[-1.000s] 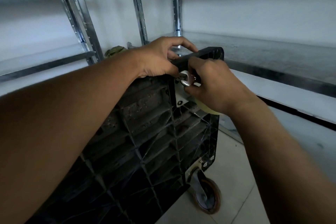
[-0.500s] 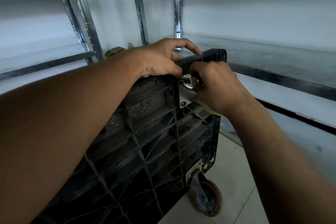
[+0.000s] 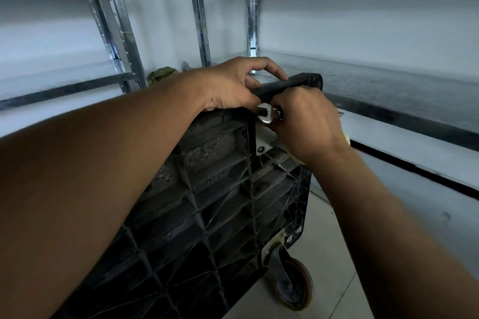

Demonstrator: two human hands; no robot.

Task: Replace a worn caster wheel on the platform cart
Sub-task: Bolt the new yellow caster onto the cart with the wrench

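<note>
Metal shelving stood behind. The platform cart stood on edge on the floor, ribbed underside towards the camera, with a caster wheel at its lower corner. The left grip curled over the cart's top edge. The right grip pinched a wrench set on a fastener just below that edge.

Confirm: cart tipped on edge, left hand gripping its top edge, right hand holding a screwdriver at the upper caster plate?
One error: the tool is a wrench, not a screwdriver. The head view shows the right hand holding it at the upper caster plate, while the left hand grips the top edge of the cart.
</note>
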